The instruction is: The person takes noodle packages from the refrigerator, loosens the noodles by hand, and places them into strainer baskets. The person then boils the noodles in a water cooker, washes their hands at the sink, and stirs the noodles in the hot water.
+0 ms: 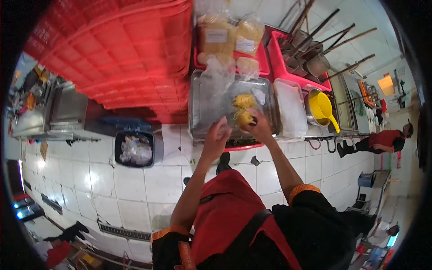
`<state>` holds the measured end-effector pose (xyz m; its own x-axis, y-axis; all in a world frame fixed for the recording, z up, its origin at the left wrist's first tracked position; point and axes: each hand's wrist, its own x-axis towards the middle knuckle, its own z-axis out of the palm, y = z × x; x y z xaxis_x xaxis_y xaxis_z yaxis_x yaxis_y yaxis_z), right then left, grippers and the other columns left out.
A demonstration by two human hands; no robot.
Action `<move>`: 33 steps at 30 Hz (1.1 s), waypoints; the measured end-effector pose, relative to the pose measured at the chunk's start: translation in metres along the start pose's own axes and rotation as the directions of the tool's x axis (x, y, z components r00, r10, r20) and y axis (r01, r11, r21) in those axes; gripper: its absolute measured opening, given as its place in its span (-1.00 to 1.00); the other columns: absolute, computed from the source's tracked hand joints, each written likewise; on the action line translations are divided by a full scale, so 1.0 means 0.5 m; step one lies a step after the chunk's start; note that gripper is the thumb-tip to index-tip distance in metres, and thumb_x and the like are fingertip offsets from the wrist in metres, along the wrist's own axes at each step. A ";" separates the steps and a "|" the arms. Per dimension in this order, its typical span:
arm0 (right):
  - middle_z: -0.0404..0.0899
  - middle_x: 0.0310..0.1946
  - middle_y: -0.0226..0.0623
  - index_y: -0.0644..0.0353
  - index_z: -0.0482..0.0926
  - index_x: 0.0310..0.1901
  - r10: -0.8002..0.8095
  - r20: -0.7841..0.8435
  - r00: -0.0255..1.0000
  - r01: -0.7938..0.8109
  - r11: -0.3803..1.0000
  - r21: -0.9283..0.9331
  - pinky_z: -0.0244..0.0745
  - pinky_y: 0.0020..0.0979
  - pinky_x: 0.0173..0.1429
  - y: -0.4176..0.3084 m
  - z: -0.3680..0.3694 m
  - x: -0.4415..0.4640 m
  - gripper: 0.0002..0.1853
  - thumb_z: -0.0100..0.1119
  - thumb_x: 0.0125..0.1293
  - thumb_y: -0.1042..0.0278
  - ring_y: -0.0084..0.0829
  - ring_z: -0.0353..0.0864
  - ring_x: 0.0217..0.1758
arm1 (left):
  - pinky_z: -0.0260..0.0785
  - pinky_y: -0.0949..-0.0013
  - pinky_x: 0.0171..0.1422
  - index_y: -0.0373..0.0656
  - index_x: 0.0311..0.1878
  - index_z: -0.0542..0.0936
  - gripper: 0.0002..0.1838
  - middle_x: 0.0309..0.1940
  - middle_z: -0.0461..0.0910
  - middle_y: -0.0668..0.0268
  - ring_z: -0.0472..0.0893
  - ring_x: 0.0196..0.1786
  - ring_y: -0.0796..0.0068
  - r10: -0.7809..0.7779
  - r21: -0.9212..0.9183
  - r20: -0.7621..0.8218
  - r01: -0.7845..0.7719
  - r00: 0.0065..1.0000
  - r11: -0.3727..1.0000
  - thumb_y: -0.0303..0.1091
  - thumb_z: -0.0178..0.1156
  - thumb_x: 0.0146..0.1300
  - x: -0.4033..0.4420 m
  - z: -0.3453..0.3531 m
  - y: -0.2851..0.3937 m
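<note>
A metal tray (202, 108) lies in front of me, with two small heaps of yellow noodle-like food on it. My right hand (261, 127) has its fingers curled at the nearer yellow heap (243, 118). The farther heap (244, 100) rests just beyond it, touching nothing of mine. Over the tray's near part, my left hand (219, 132) is raised with its fingers apart and nothing in them. A clear plastic bag (217, 76) lies across the tray's far left part. A small white label or sheet (258, 95) is at the right of the heaps.
Bagged yellow food (217, 38) fills a pink tray behind. Right stand a white container (290, 105), a yellow dipper (320, 106) and a pink bin (280, 58) with long-handled strainers. Red crates (130, 58) and a lined waste bin (136, 148) are left. Other people stand at the edges.
</note>
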<state>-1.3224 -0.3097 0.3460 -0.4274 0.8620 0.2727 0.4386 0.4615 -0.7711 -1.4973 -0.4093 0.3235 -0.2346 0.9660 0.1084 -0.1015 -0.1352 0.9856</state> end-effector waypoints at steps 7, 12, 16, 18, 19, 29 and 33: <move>0.55 -0.22 -0.21 0.35 0.48 -0.07 0.349 0.263 0.900 -0.424 0.844 0.328 0.47 -0.43 -0.12 0.002 -0.056 0.052 -0.57 0.33 0.11 0.23 -0.48 0.55 -0.22 | 0.39 0.40 0.09 -0.24 0.29 0.24 -0.51 0.11 0.38 0.29 0.46 0.06 0.49 -0.290 -0.546 0.430 0.502 0.855 0.671 -0.31 0.04 0.34 0.133 0.071 -0.003; 0.57 -0.31 -0.26 0.38 0.51 -0.10 0.128 0.106 0.986 -0.157 0.925 0.345 0.43 -0.45 -0.12 0.067 -0.069 0.038 -0.60 0.25 0.20 0.19 -0.57 0.50 -0.21 | 0.39 0.42 0.03 -0.23 0.27 0.29 -0.49 0.04 0.43 0.31 0.44 0.05 0.53 -0.459 -0.186 0.456 0.587 0.762 0.788 -0.22 0.06 0.33 0.169 0.074 -0.026; 0.55 -0.27 -0.29 0.34 0.51 -0.06 0.419 0.314 0.852 -0.523 0.692 0.497 0.39 -0.50 -0.08 0.097 -0.065 0.022 -0.63 0.23 0.22 0.21 -0.60 0.46 -0.21 | 0.37 0.51 -0.09 -0.27 0.13 0.41 -0.54 -0.08 0.51 0.33 0.48 -0.07 0.58 -0.683 -0.012 0.350 0.732 0.641 0.681 -0.11 0.06 0.32 0.205 0.108 -0.034; 0.54 -0.24 -0.30 0.31 0.51 -0.05 0.496 0.318 0.808 -0.587 0.634 0.504 0.38 -0.51 -0.08 0.107 -0.060 0.020 -0.64 0.22 0.24 0.23 -0.61 0.45 -0.21 | 0.38 0.46 -0.10 -0.26 0.10 0.43 -0.55 -0.08 0.52 0.33 0.49 -0.08 0.57 -0.595 -0.072 0.294 0.638 0.748 0.767 -0.08 0.04 0.33 0.220 0.141 -0.048; 0.52 -0.21 -0.31 0.30 0.50 -0.05 0.471 0.282 0.836 -0.543 0.636 0.549 0.38 -0.51 -0.08 0.111 -0.055 0.014 -0.65 0.22 0.23 0.25 -0.61 0.44 -0.19 | 0.39 0.42 -0.11 -0.24 0.06 0.45 -0.56 -0.09 0.52 0.33 0.50 -0.10 0.56 -0.497 -0.126 0.227 0.532 0.837 0.837 -0.05 0.01 0.34 0.222 0.151 -0.053; 0.38 -0.13 -0.04 0.23 0.39 -0.03 0.090 0.133 0.987 -0.070 0.986 -0.148 0.35 -0.11 0.06 0.074 -0.083 0.024 -0.47 0.30 -0.13 0.48 0.00 0.39 -0.04 | 0.34 0.16 0.07 -0.23 0.09 0.42 -0.47 0.06 0.38 -0.01 0.47 0.02 0.05 0.208 0.862 0.147 -0.228 0.967 0.453 -0.19 0.26 0.07 0.322 0.149 -0.047; 0.28 0.04 -0.02 0.21 0.36 0.00 0.100 0.197 0.975 -0.033 0.947 -0.318 0.32 -0.06 0.09 0.090 -0.071 0.009 -0.45 0.23 -0.13 0.50 0.05 0.34 0.03 | 0.35 0.09 0.04 -0.23 0.07 0.43 -0.44 -0.02 0.41 0.00 0.48 -0.03 0.00 0.095 0.886 0.153 -0.179 0.984 0.427 -0.27 0.34 -0.02 0.370 0.164 -0.031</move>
<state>-1.2764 -0.2777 0.3327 -0.5285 0.8455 0.0755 0.6813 0.4756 -0.5565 -1.4599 -0.2106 0.3388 -0.0925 0.9711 0.2198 0.8553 -0.0355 0.5169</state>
